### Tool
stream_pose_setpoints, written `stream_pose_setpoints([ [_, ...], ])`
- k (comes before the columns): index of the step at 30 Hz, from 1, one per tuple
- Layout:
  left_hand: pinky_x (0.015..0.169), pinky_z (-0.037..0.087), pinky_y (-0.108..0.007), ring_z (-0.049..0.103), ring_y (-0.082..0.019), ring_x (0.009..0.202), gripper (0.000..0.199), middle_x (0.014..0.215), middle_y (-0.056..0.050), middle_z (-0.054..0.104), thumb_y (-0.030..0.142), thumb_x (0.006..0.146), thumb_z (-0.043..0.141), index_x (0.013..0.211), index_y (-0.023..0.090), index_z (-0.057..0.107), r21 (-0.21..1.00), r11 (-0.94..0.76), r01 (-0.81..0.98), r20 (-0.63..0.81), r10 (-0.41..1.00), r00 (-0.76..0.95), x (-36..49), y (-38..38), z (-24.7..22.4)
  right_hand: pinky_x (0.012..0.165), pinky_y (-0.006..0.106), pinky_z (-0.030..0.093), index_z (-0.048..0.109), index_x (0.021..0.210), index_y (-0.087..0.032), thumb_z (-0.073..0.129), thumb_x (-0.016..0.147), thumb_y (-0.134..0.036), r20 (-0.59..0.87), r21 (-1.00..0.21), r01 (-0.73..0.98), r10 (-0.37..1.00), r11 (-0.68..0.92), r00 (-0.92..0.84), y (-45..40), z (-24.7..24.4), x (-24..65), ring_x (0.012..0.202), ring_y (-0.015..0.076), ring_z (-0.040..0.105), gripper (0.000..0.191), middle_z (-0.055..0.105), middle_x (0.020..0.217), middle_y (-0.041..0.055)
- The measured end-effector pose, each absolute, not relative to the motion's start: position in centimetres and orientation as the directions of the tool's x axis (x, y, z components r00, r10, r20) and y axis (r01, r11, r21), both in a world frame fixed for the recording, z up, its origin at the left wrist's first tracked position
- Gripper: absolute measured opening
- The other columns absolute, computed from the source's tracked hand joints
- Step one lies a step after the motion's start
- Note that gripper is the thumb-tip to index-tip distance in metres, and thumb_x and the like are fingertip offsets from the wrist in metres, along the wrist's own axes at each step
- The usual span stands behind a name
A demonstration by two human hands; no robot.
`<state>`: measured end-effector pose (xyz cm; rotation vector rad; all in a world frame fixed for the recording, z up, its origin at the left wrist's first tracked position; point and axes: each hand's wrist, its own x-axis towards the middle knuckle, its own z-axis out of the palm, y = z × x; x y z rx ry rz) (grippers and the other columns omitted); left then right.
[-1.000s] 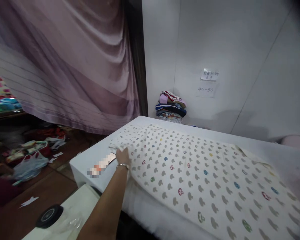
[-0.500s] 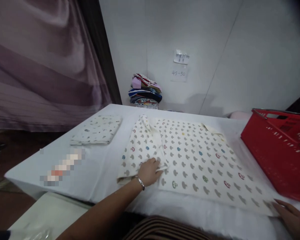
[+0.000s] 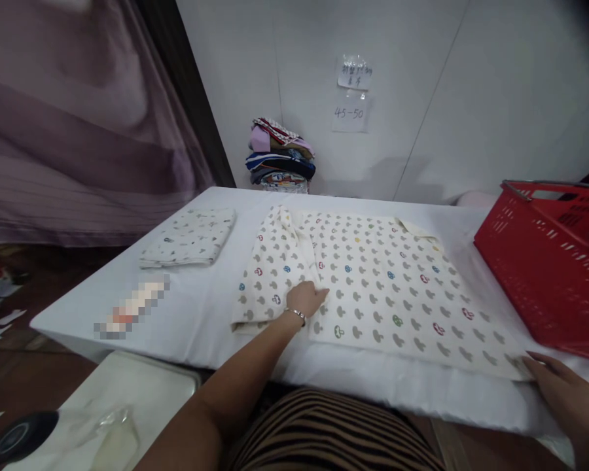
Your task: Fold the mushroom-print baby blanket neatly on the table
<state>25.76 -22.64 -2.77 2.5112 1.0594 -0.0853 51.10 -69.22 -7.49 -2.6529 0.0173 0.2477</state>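
A pale wall [image 3: 397, 65] backs a white-covered table [image 3: 201, 314]. On it lies a mushroom-print cloth [image 3: 373, 288], its left part turned over toward the middle and part of its far right edge flipped back. The 2 hands are well apart: the left hand [image 3: 308, 299] rests at the overturned part's edge, the right hand [image 3: 564, 389] touches the near right corner; I cannot tell whether either pinches the fabric. For a neat fold, I'd line up the near edges, smooth the ridge and flatten that flipped edge. A folded cloth [image 3: 189, 237] lies left, a red basket [image 3: 535, 281] right; beyond are stacked fabrics [image 3: 281, 157] and a 45-50 sign [image 3: 349, 113].
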Motion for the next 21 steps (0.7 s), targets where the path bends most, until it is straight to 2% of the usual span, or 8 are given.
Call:
stream_pose_setpoints([
  [2,0.073,0.044,-0.033,0.061,-0.024,0.091,0.046,0.096,-0.013,0.066,0.055,0.083,0.039,0.088,0.015,0.062,0.318,-0.615,0.722,-0.233,0.688,0.688,26.3,-22.5,-2.8,0.069,0.042,0.046,0.055,0.084,-0.044,0.043,0.067,-0.066,-0.150,-0.459,-0.107,-0.042,-0.882,0.988,-68.7,-7.0,50.6,0.080,0.0321,0.060,0.031,0.064,0.088,0.0109],
  [5,0.073,0.044,-0.033,0.061,-0.025,0.093,0.037,0.097,-0.014,0.067,0.044,0.082,0.043,0.092,0.014,0.064,0.284,-0.605,0.744,-0.245,0.705,0.666,26.7,-22.4,-2.7,0.069,0.041,0.046,0.054,0.087,-0.044,0.043,0.068,-0.065,-0.173,-0.459,-0.132,-0.058,-0.879,0.983,-68.2,-6.5,50.0,0.078,0.0312,0.060,0.031,0.064,0.085,0.0105],
  [10,0.068,0.043,-0.030,0.062,-0.022,0.089,0.024,0.094,-0.012,0.069,0.026,0.076,0.046,0.082,0.015,0.066,0.344,-0.582,0.737,-0.302,0.675,0.673,26.4,-22.0,-1.6,0.075,0.043,0.046,0.053,0.090,-0.041,0.044,0.069,-0.063,-0.170,-0.497,-0.136,-0.057,-0.857,0.984,-68.4,-6.8,49.9,0.081,0.0318,0.061,0.031,0.066,0.087,0.0110],
  [12,0.068,0.043,-0.030,0.061,-0.022,0.088,0.023,0.091,-0.010,0.069,0.026,0.077,0.045,0.081,0.016,0.066,0.359,-0.582,0.729,-0.261,0.688,0.677,26.2,-22.0,-1.1,0.078,0.043,0.046,0.053,0.091,-0.041,0.044,0.069,-0.062,-0.171,-0.506,-0.136,-0.056,-0.852,0.984,-68.5,-7.0,49.9,0.084,0.0318,0.061,0.032,0.066,0.087,0.0109],
  [15,0.071,0.044,-0.032,0.061,-0.022,0.088,0.025,0.093,-0.009,0.068,0.028,0.079,0.042,0.084,0.017,0.064,0.318,-0.634,0.705,-0.180,0.690,0.701,26.3,-22.8,-1.0,0.079,0.042,0.047,0.051,0.088,-0.040,0.043,0.069,-0.063,-0.169,-0.504,-0.131,-0.051,-0.854,0.984,-68.5,-6.8,49.9,0.085,0.0318,0.061,0.030,0.066,0.088,0.0101],
  [18,0.074,0.045,-0.033,0.061,-0.023,0.090,0.029,0.098,-0.012,0.066,0.032,0.083,0.041,0.092,0.015,0.063,0.265,-0.697,0.666,-0.170,0.646,0.744,26.7,-23.9,-1.6,0.077,0.043,0.047,0.050,0.083,-0.039,0.042,0.069,-0.062,-0.159,-0.487,-0.110,-0.036,-0.867,0.987,-68.3,-6.5,49.8,0.083,0.0322,0.061,0.028,0.065,0.089,0.0101],
  [21,0.077,0.045,-0.036,0.061,-0.026,0.094,0.041,0.103,-0.015,0.063,0.044,0.084,0.040,0.100,0.013,0.060,0.243,-0.709,0.662,-0.185,0.636,0.749,26.9,-24.6,-2.2,0.074,0.042,0.048,0.050,0.081,-0.041,0.043,0.069,-0.062,-0.137,-0.506,-0.093,-0.026,-0.858,0.990,-68.9,-7.0,50.2,0.081,0.0319,0.062,0.026,0.065,0.088,0.0098],
])
